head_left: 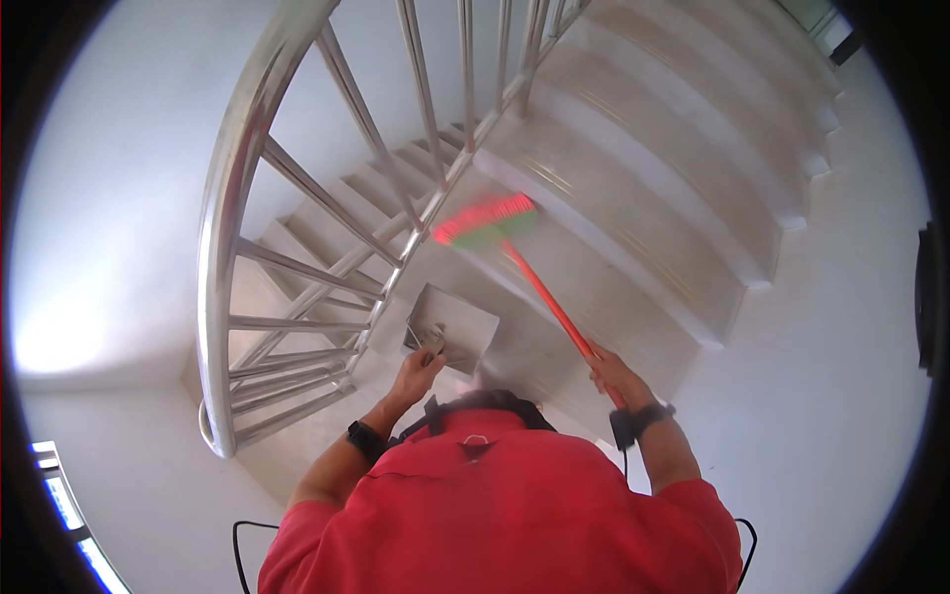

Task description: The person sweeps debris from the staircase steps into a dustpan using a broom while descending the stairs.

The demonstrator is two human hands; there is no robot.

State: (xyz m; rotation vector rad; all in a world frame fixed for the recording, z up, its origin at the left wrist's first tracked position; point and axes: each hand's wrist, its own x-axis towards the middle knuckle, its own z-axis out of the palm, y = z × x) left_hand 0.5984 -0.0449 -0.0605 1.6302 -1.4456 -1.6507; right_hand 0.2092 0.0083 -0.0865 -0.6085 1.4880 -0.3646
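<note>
My right hand is closed around the orange-red handle of a broom. The broom's green head and its red bristles, blurred, reach up and left over a stair tread beside the railing. My left hand is closed on the dark grip of a pale, square-sided dustpan, held low near the railing's foot. Something greyish shows inside the dustpan, too small to name. Broom head and dustpan are apart. Both wrists carry dark bands.
Pale stairs climb to the upper right along a white wall. A shiny metal railing with several bars curves along the left. Beyond it, another flight shows between the bars. A window lies at the lower left.
</note>
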